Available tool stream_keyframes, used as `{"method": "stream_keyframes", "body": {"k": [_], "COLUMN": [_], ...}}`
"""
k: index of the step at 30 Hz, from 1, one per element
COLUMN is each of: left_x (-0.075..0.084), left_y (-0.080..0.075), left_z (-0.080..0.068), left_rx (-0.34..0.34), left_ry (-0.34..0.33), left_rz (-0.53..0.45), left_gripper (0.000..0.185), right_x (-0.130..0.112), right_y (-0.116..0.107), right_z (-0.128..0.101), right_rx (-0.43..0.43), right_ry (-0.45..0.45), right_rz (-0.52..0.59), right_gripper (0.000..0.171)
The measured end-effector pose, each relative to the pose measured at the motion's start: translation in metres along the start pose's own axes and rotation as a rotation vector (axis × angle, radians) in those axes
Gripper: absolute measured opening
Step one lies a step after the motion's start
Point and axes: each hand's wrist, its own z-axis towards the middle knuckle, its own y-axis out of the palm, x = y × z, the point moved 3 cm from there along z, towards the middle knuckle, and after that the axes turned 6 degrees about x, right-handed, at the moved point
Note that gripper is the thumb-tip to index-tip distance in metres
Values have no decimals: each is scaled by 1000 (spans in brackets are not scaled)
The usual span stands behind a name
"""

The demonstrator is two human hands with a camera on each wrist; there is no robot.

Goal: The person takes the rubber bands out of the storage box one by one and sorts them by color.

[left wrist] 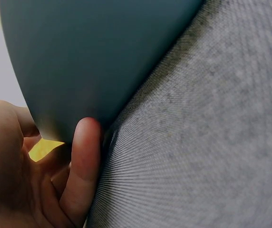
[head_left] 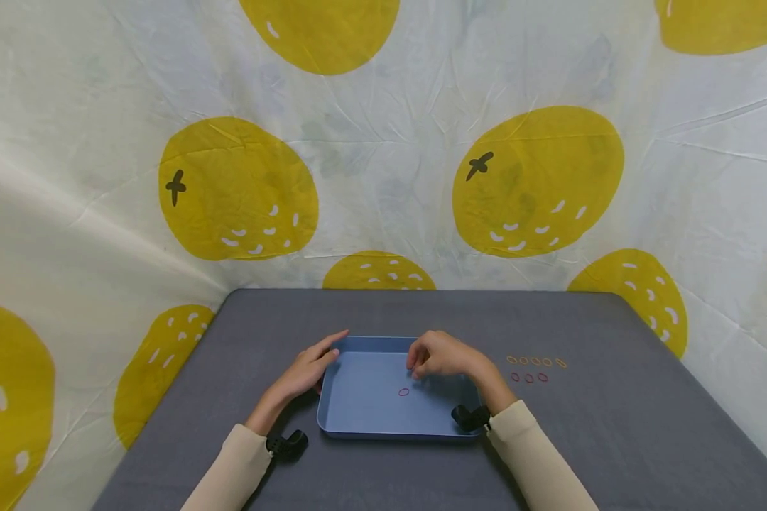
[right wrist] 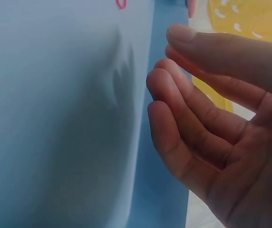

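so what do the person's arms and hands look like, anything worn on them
Both arms are in long cream sleeves that end at the wrists. The left hand and right hand are bare: no gloves, and no rings or watch that these views show. A small black device is strapped at each wrist, the left wrist device and the right wrist device, each a chunky dark block on the inner side.

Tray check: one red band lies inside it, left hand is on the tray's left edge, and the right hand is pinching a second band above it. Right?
Not quite. The right hand holds nothing: the right wrist view shows its fingers loosely curled and bare above the tray. The rest stands: one red band lies inside, and the left hand is on the left edge.
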Motion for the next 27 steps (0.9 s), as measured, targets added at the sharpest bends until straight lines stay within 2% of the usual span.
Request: {"method": "stream_keyframes", "body": {"k": [27], "left_x": [0], "left_y": [0], "left_z": [0], "left_rx": [7], "left_ry": [-15], "left_rz": [-4], "left_gripper": [48], "right_x": [10], "right_y": [11], "right_z": [3], "right_rx": [-7], "right_ry": [27], "right_rz": [22], "right_gripper": [7]}}
